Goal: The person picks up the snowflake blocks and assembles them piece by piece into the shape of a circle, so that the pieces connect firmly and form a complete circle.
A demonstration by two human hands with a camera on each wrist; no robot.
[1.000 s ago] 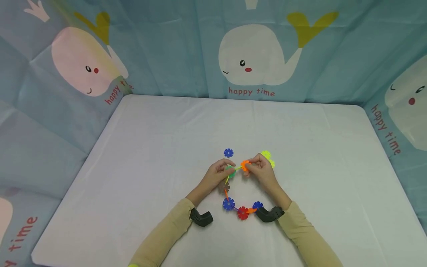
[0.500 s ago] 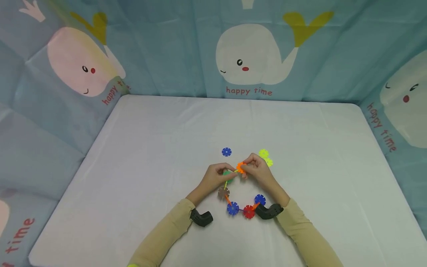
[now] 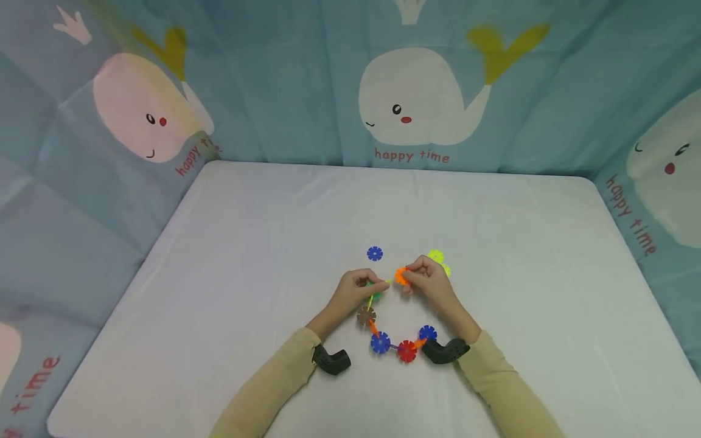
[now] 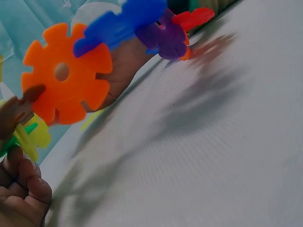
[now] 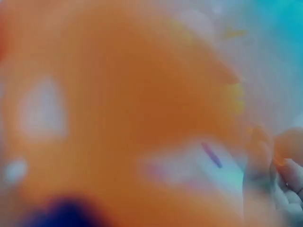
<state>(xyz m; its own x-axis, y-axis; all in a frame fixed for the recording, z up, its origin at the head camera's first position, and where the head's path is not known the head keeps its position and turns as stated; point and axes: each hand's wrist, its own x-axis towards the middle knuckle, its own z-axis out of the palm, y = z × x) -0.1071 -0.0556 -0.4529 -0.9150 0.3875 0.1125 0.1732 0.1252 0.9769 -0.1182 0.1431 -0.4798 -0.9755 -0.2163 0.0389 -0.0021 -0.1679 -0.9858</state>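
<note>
Orange disc (image 3: 401,277) is now clear of yellow tip (image 3: 389,281); R hand (image 3: 431,283) pinches it, part-blocking yellow discs (image 3: 435,255); L hand (image 3: 352,291) grips green disc (image 3: 376,294).

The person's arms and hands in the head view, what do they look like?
The sleeves are long and beige. A curved black piece sits at the left cuff, and a similar black one at the right. The left hand and right hand wear no gloves.
</note>
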